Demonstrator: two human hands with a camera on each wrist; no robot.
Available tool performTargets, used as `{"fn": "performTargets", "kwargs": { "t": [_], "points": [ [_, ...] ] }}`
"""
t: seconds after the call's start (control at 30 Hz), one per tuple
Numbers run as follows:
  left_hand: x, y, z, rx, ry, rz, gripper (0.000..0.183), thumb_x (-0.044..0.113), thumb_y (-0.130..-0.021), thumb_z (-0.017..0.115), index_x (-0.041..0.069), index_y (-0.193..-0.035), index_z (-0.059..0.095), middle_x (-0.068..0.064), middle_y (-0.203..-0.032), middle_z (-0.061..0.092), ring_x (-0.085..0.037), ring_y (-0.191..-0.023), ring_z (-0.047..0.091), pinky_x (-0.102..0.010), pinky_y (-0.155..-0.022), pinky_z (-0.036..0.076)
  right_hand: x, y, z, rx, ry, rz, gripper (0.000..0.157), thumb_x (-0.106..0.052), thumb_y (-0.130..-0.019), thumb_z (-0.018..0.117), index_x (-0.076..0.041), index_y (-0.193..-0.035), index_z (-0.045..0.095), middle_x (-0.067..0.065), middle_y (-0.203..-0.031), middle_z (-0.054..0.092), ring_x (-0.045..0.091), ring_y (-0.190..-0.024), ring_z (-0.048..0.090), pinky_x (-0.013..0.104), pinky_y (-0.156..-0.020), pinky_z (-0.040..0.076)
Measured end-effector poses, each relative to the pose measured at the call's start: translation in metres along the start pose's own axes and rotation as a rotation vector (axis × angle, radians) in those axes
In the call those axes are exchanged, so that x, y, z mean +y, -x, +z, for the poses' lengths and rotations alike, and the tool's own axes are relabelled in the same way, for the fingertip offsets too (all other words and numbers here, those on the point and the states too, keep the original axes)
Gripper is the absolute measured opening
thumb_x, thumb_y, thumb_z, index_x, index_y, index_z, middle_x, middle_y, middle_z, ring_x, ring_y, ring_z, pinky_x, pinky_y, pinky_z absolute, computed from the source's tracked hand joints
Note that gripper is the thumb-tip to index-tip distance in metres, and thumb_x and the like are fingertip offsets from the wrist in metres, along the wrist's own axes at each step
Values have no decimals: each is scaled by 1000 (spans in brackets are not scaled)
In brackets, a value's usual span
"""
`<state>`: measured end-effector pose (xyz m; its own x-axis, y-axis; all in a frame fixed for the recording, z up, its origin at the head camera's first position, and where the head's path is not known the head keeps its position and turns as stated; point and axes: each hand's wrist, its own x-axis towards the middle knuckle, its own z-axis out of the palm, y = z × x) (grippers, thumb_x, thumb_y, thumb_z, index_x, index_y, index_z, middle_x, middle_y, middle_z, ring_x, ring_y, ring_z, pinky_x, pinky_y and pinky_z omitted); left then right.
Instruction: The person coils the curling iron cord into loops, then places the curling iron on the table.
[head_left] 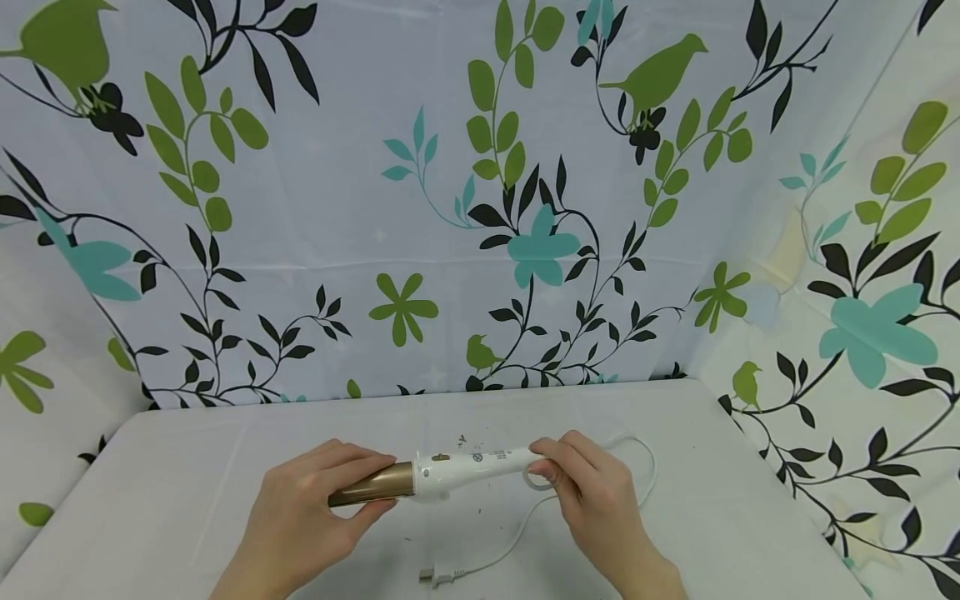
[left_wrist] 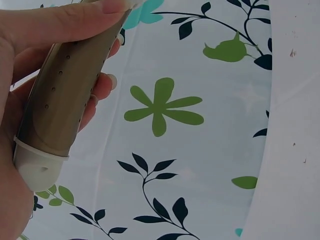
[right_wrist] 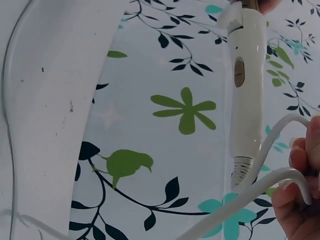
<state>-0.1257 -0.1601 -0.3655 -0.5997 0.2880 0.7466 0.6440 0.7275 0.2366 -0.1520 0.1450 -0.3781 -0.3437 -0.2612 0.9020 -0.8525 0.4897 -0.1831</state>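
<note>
Across the middle of the head view lies a curling iron with a gold barrel (head_left: 382,483) and a white handle (head_left: 472,468). My left hand (head_left: 318,492) grips the gold barrel, thumb on one side and fingers on the other. Small holes line the barrel, and its white end cap (left_wrist: 40,167) shows in the left wrist view. At the handle's far end is my right hand (head_left: 592,492). In the right wrist view its fingers (right_wrist: 312,145) pinch the white power cord (right_wrist: 230,205) close to the ribbed cord sleeve (right_wrist: 241,171). A small button (right_wrist: 240,72) sits on the handle.
The cord loops over the white table (head_left: 225,467) behind and below the right hand. Its plug (head_left: 437,576) lies near the front edge. Small dark specks mark the tabletop. Cloth (head_left: 337,208) printed with leaves, birds and flowers hangs behind and at both sides.
</note>
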Motion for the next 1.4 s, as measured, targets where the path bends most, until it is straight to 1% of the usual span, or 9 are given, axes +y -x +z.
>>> {"fn": "performTargets", "kwargs": {
  "t": [0.17, 0.27, 0.4, 0.5, 0.8, 1.03, 1.2, 1.33, 1.4],
  "points": [
    [-2, 0, 0, -2, 38, 8, 49, 19, -53, 96, 24, -99, 79, 17, -90, 71, 1, -74, 62, -14, -63, 48, 2, 3, -1, 36, -13, 143, 24, -29, -93, 66, -6, -96, 70, -4, -72, 55, 2, -59, 43, 11, -53, 36],
    [-3, 1, 0, 6, 68, 22, 51, 18, -52, 96, 23, -99, 79, 15, -90, 73, -1, -74, 64, -15, -64, 49, 1, 3, -2, 18, -72, 211, 13, -15, -87, 73, -9, -98, 72, -4, -73, 56, 3, -61, 44, 13, -54, 37],
    [-4, 1, 1, 17, 133, 45, 53, 17, -52, 96, 22, -101, 79, 12, -90, 74, -2, -74, 65, -15, -65, 49, 2, 5, -1, -25, -119, 276, 31, 9, -78, 75, -10, -103, 74, -3, -76, 56, 5, -64, 46, 14, -55, 37],
    [-4, 1, 1, 11, 177, 46, 52, 16, -53, 96, 22, -102, 79, 11, -89, 74, -2, -73, 65, -15, -63, 49, 3, 6, -1, -35, -120, 307, 36, 15, -79, 71, -9, -107, 74, -2, -79, 56, 6, -66, 47, 15, -56, 38],
    [-4, 3, -2, 0, 247, 20, 51, 14, -54, 96, 21, -101, 79, 9, -87, 75, 0, -71, 64, -13, -61, 47, -2, -1, -10, -81, -191, 568, 26, 0, -90, 68, -14, -110, 75, -6, -70, 56, 5, -61, 46, 21, -51, 37],
    [-3, 4, -6, 1, 276, 12, 51, 14, -54, 96, 21, -101, 79, 9, -87, 75, 0, -71, 64, -12, -61, 47, -3, -3, -18, -240, -347, 812, 20, -17, -100, 60, -14, -115, 73, -3, -60, 47, 2, -48, 40, 22, -40, 37],
    [-3, 4, -9, -7, 276, 13, 50, 16, -55, 96, 22, -101, 78, 11, -87, 75, 2, -70, 63, -13, -61, 47, -1, -2, -18, -271, -309, 868, 23, -25, -98, 64, -18, -117, 74, -7, -54, 42, 2, -44, 38, 23, -39, 35],
    [-2, 3, -10, -8, 293, 21, 48, 17, -58, 96, 21, -102, 78, 10, -88, 75, 2, -72, 63, -13, -62, 48, 2, -1, -17, -271, -293, 860, 23, -26, -99, 62, -19, -117, 74, -7, -54, 39, 3, -47, 39, 24, -43, 36],
    [-1, 3, -11, -2, 316, 16, 46, 18, -59, 96, 20, -102, 78, 8, -88, 75, 2, -73, 64, -13, -63, 48, 4, 0, -17, -288, -306, 847, 22, -24, -101, 59, -19, -117, 74, -6, -62, 52, 4, -56, 47, 23, -51, 42]
  ]
}}
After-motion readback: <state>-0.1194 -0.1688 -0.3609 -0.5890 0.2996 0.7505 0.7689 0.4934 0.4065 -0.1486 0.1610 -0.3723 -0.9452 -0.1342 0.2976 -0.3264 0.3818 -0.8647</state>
